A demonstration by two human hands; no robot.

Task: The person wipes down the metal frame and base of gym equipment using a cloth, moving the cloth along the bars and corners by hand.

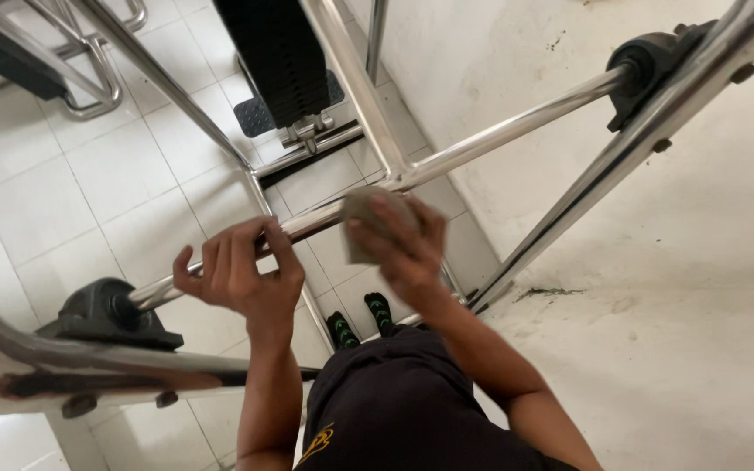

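Left hand: I saw my left hand (239, 277) curled around the horizontal steel bar (499, 135), fingers (220, 253) hooked over the top and closed on it.
Right hand: my right hand (403, 244) was clamped on a grey-brown scrubbing pad (361, 212), pressing it against the same bar just right of the left hand.
Pad's place: it sat on the bar near the joint where an upright tube (355, 83) met it (the pad's far side was hidden behind the bar).
Bar ends: each end ran into a dark bearing block, one at lower left (102, 316) and one at upper right (647, 65).
Frame edges: a slanted steel tube (613, 170) crossed on the right, and another broad polished tube (63, 366) ran along the lower left, close under the left wrist.
Open room: white floor tiles (63, 192) lay bare to the left; to the right a stained white wall (656, 305) stood close to the frame, leaving little room on that side.
Above: a black weight stack (277, 52) hung beyond the bar.
Below: my feet in black socks with green marks (359, 318) stood between the frame tubes.
Labels: a small yellow emblem (318, 440) showed on my dark shirt (too small to make out).
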